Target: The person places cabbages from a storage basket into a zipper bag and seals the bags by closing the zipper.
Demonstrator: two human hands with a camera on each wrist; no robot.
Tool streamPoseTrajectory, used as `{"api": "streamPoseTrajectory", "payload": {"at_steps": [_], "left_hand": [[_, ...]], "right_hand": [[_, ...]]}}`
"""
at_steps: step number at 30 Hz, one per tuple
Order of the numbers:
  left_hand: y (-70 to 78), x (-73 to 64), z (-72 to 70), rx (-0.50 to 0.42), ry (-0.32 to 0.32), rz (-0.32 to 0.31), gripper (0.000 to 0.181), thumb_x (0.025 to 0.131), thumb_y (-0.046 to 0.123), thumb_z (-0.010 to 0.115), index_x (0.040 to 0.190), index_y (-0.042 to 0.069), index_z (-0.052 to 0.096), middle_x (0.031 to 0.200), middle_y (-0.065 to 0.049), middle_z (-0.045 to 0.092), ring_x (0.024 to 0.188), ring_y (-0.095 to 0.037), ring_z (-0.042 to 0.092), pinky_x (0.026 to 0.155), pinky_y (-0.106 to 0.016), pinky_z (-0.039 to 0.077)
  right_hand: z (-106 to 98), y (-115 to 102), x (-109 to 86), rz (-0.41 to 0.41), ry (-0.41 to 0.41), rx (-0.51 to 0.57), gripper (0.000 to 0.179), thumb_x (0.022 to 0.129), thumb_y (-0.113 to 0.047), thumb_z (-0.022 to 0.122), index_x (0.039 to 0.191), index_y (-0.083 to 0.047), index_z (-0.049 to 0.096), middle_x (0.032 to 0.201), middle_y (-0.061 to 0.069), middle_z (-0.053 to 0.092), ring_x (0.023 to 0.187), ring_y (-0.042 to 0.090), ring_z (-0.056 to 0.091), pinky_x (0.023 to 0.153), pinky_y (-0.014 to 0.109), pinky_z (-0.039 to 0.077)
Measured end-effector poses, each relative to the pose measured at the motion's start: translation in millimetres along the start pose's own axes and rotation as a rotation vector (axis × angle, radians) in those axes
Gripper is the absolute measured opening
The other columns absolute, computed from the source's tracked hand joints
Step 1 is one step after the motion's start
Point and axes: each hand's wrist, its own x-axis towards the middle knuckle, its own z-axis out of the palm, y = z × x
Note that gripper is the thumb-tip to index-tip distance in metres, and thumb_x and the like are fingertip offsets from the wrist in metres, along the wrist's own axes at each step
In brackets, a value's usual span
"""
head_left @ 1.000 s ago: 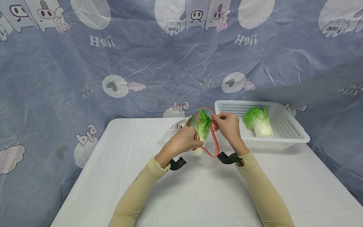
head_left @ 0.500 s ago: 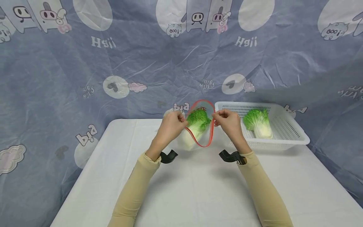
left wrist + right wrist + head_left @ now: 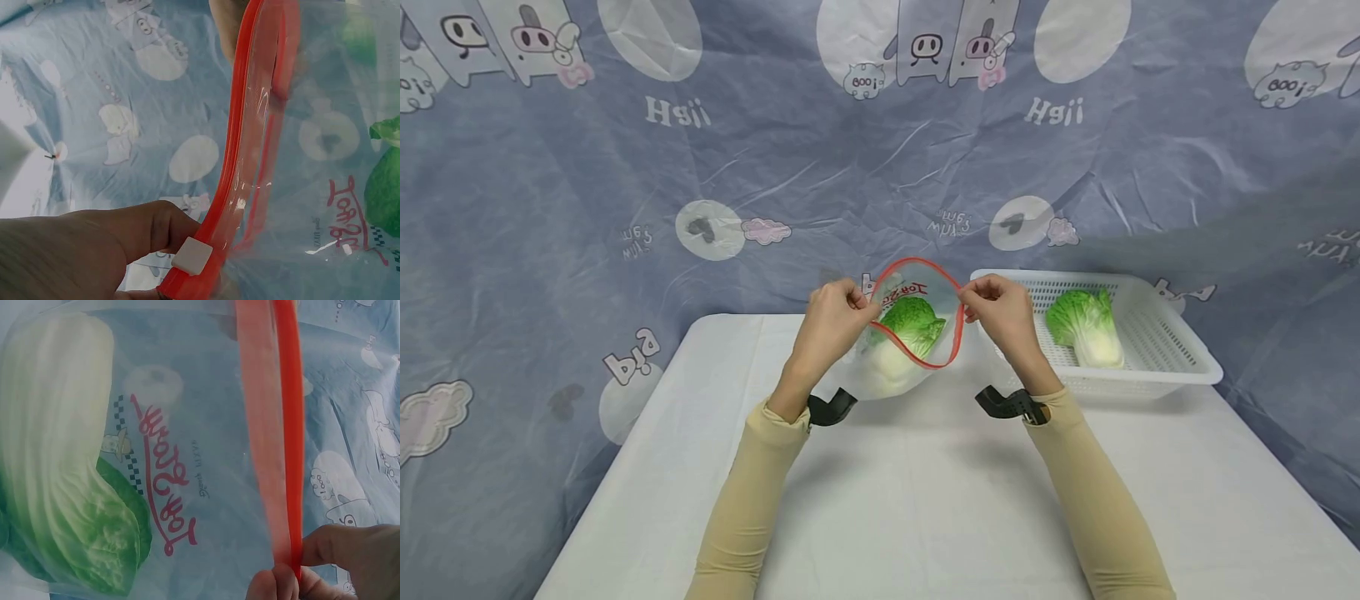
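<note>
Left hand (image 3: 831,321): pinching the bag's red rim, thumb right by the white slider (image 3: 192,256). If that grip slips, I'd guess the mouth flops closed.
Bag (image 3: 215,419): clear, thin, crinkly plastic, mouth gaping between both hands. Can't tell if its bottom touches the bench (image 3: 910,517). Tugging too hard sideways could stretch the rim or split a seam, imo.
Bagged cabbage (image 3: 59,419): inside, leafy end toward the mouth; smooth pale ribs, frilly green leaves. Tip the bag and it could slide out.
Right hand (image 3: 1003,317): finger-and-thumb pinch on the rim's other side.
Basket (image 3: 1180,372): white, slotted, looks like rigid plastic.
Spare cabbage (image 3: 1088,329): lying in the basket, fanned top, chunky white base.
</note>
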Motion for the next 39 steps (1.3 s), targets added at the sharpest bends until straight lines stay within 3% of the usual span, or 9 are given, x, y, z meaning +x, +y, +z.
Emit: {"api": "streamPoseTrajectory", "payload": {"at_steps": [7,13,18,21,24,29,32,36,39], "left_hand": [[-1.5,1.0,-3.2,0.001,0.008,-0.006,0.015,0.085,0.019,0.065,0.076,0.009,0.059,0.068,-0.004,0.056,0.056,-0.018,0.046,0.055,-0.029,0.039],[-4.6,2.5,-6.4,0.008,0.025,-0.015,0.012,0.083,0.018,0.064,0.075,0.01,0.059,0.07,-0.004,0.056,0.058,-0.019,0.045,0.056,-0.03,0.038],[-5.7,2.4,-7.5,0.017,0.007,-0.025,0.013,0.082,0.02,0.063,0.075,0.011,0.058,0.069,-0.003,0.053,0.058,-0.018,0.044,0.055,-0.03,0.037],[-5.4,1.7,-9.6,0.017,-0.011,-0.029,0.015,0.083,0.021,0.063,0.075,0.01,0.058,0.067,-0.003,0.052,0.056,-0.017,0.043,0.054,-0.03,0.036],[-4.2,0.7,-12.5,0.023,-0.052,-0.04,0.015,0.084,0.023,0.062,0.076,0.011,0.059,0.068,-0.002,0.053,0.056,-0.017,0.043,0.053,-0.029,0.036],[-3.7,0.0,-15.8,0.052,-0.211,-0.043,0.018,0.087,0.023,0.061,0.075,0.011,0.058,0.067,-0.001,0.055,0.053,-0.014,0.043,0.053,-0.028,0.037],[-10.8,5.0,-14.1,0.05,-0.287,-0.031,0.017,0.088,0.021,0.059,0.074,0.01,0.057,0.067,-0.001,0.056,0.052,-0.013,0.044,0.054,-0.027,0.038],[-27.9,19.3,-7.6,-0.012,-0.292,-0.051,0.011,0.086,0.018,0.059,0.079,0.009,0.059,0.071,-0.003,0.06,0.056,-0.015,0.05,0.054,-0.026,0.04],[-40.7,30.7,-2.0,-0.146,-0.262,-0.078,0.01,0.087,0.016,0.064,0.086,0.007,0.061,0.073,-0.005,0.064,0.06,-0.017,0.057,0.056,-0.027,0.044]], "right_hand": [[0.1,-11.3,2.9,0.003,0.012,-0.065,0.017,0.088,-0.026,0.065,0.093,-0.009,0.07,0.076,0.002,0.066,0.059,0.016,0.063,0.059,0.027,0.052],[0.7,-25.1,6.4,0.011,-0.004,-0.145,0.017,0.087,-0.026,0.063,0.091,-0.011,0.07,0.07,-0.002,0.063,0.061,0.023,0.063,0.055,0.028,0.048],[0.2,-33.0,8.9,0.018,-0.024,-0.167,0.017,0.086,-0.024,0.061,0.092,-0.011,0.07,0.071,-0.001,0.063,0.059,0.017,0.061,0.055,0.029,0.047],[0.0,-35.8,11.8,0.008,-0.011,-0.17,0.017,0.086,-0.023,0.061,0.091,-0.01,0.07,0.072,0.003,0.064,0.062,0.023,0.062,0.054,0.028,0.047],[-0.2,-38.5,14.6,-0.004,-0.006,-0.165,0.016,0.086,-0.022,0.061,0.091,-0.009,0.07,0.075,0.007,0.066,0.068,0.031,0.065,0.056,0.027,0.049],[0.4,-37.1,18.5,-0.035,-0.063,-0.168,0.017,0.086,-0.021,0.062,0.091,-0.008,0.071,0.078,0.008,0.068,0.063,0.023,0.066,0.059,0.028,0.051],[2.6,-33.5,18.5,-0.061,-0.113,-0.182,0.016,0.086,-0.021,0.063,0.091,-0.008,0.071,0.08,0.008,0.07,0.062,0.017,0.065,0.06,0.029,0.05],[5.9,-29.7,17.1,-0.095,-0.162,-0.189,0.014,0.087,-0.021,0.064,0.091,-0.009,0.071,0.08,0.007,0.07,0.066,0.019,0.067,0.06,0.03,0.05],[7.9,-25.9,17.3,-0.119,-0.17,-0.177,0.012,0.087,-0.018,0.064,0.09,-0.009,0.071,0.079,0.007,0.07,0.066,0.021,0.067,0.06,0.03,0.051]]}}
